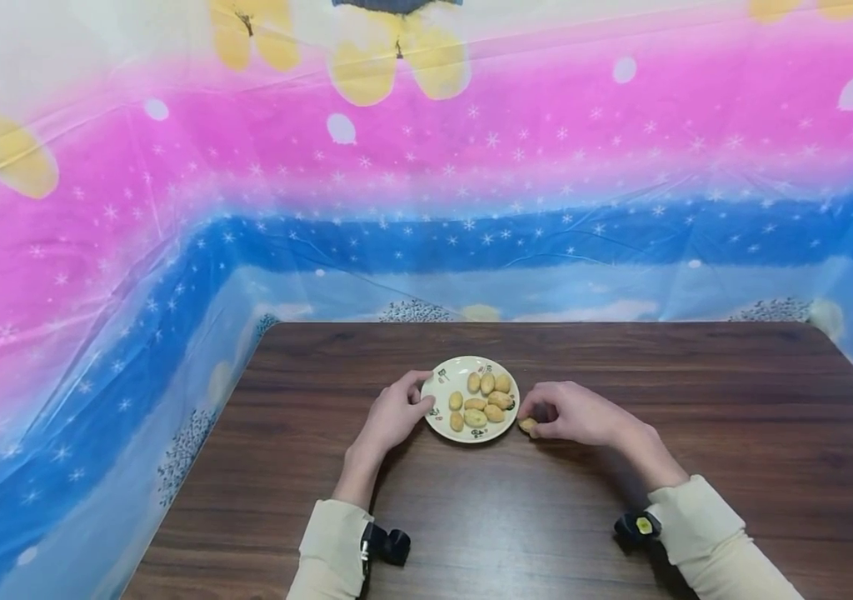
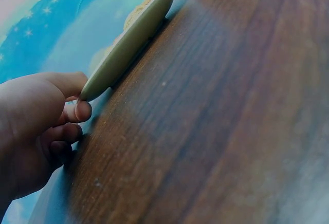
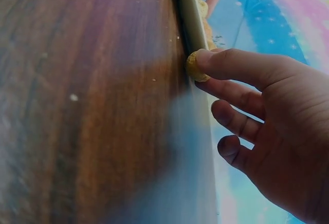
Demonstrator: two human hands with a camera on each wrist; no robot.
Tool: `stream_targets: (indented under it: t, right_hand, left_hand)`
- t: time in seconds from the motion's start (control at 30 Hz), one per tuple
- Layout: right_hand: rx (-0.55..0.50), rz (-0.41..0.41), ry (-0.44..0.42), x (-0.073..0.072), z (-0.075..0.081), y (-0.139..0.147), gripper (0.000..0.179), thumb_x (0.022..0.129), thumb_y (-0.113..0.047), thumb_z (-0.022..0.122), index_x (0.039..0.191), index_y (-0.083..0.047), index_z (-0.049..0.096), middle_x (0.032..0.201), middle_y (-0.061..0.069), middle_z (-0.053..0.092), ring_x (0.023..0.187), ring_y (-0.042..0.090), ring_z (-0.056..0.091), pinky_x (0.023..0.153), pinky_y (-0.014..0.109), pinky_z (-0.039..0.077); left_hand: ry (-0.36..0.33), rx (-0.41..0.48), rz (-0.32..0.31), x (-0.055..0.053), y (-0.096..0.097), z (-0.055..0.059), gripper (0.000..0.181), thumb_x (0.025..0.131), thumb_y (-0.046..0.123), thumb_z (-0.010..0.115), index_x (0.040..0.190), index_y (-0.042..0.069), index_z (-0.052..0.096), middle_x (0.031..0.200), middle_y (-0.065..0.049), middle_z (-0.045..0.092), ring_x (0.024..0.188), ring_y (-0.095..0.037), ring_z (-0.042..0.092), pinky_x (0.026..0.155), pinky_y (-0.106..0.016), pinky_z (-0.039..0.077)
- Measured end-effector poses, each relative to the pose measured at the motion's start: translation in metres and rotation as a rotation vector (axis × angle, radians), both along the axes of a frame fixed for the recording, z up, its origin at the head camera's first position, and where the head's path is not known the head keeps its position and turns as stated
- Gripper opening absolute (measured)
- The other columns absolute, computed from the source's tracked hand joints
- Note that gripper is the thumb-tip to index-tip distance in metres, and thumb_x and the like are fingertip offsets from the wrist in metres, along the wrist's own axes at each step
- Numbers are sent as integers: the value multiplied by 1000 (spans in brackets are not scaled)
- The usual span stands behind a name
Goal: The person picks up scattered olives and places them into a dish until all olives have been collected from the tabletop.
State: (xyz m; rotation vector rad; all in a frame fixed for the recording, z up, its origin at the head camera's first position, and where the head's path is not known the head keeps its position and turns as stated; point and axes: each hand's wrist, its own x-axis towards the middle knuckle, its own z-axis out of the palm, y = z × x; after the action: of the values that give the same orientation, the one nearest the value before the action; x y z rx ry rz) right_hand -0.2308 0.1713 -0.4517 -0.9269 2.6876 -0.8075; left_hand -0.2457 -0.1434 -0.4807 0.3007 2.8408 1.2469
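Note:
A round cream plate (image 1: 445, 425) with small printed figures on its rim holds several small yellow-brown oval potatoes (image 1: 475, 417). My left hand (image 1: 394, 410) grips the plate's left rim, thumb above and fingers under the edge, as the left wrist view shows. Just off the right rim, my right hand (image 1: 576, 414) pinches one more potato (image 3: 194, 68) between thumb and index finger. In the right wrist view its other fingers (image 3: 234, 116) are loosely bent and hold nothing. The left wrist view shows the plate (image 2: 123, 54) edge-on, its underside close over the table.
The dark wood-grain table (image 1: 486, 517) spreads out on all sides of the plate. Behind it and at both sides hangs a pink and blue printed cloth (image 1: 426, 183). Small black cameras (image 1: 387, 543) are strapped at both cream sleeves (image 1: 704, 525). Tiny pale crumbs (image 3: 74, 97) dot the tabletop.

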Motion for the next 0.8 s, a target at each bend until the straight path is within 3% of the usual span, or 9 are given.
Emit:
stream_targets:
  t: [0.2, 0.4, 0.8]
  right_hand:
    - [-19, 10, 24, -2, 11, 0, 16, 90, -24, 73, 105, -28, 73, 102, -14, 64, 83, 6, 59, 71, 25, 49]
    - [-55, 45, 46, -11, 21, -11, 20, 89, -22, 73, 109, -22, 73, 103, -10, 65, 79, 6, 59, 68, 25, 50]
    - [-46, 31, 54, -33, 24, -35, 18, 88, -26, 75, 106, -25, 74, 98, -11, 64, 77, 11, 56, 66, 28, 47]
  left_hand:
    - [1, -6, -1, 0, 0, 0, 43, 94, 25, 62, 136, 18, 60, 76, 4, 51, 60, -12, 42, 63, -29, 36]
    - [-2, 4, 3, 0, -1, 0, 42, 94, 25, 63, 136, 18, 60, 75, 3, 51, 60, -12, 41, 62, -29, 36]
    - [0, 9, -4, 0, -1, -1, 43, 95, 25, 63, 137, 17, 59, 74, 3, 51, 60, -13, 42, 62, -29, 36]
